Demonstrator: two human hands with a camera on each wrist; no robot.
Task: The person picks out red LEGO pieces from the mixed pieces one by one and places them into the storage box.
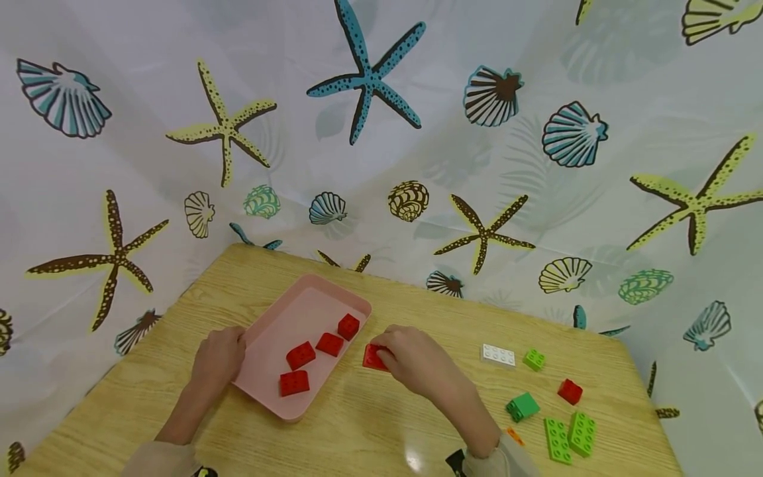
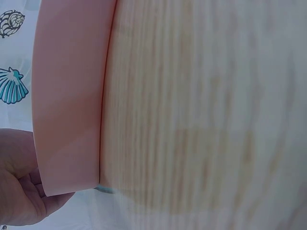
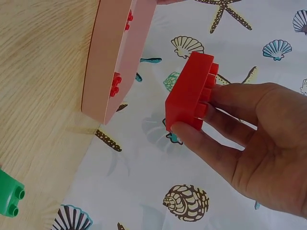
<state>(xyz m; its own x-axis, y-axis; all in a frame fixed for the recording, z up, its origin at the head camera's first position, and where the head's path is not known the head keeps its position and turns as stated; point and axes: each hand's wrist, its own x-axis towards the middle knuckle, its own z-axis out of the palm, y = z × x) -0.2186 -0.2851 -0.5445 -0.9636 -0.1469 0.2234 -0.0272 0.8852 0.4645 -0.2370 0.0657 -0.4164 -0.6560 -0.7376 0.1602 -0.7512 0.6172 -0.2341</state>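
- Fingers and thumb of the right hand [image 1: 414, 361] are clamped on the held block [image 3: 188, 93], a red one, just right of the tray [image 1: 286, 318].
- Left-hand fingers are curled at the tray's left rim; the left hand [image 1: 217, 358] grips it there.
- Held block: probably light, stiff hard plastic, smooth-faced and not fragile; opposite sides look the surest hold, with the studs adding bite.
- Tray: likely light and slightly bendy, best held by its rim.
- Inside the tray: four red blocks [image 1: 295, 383].
- At the right of the table [image 1: 381, 424]: one loose red block [image 1: 570, 391], one white block [image 1: 498, 355], one small lime block [image 1: 534, 360], two long lime blocks [image 1: 558, 440], one orange piece [image 1: 514, 436] and dark green [image 1: 522, 407], one block or two joined, I cannot tell.
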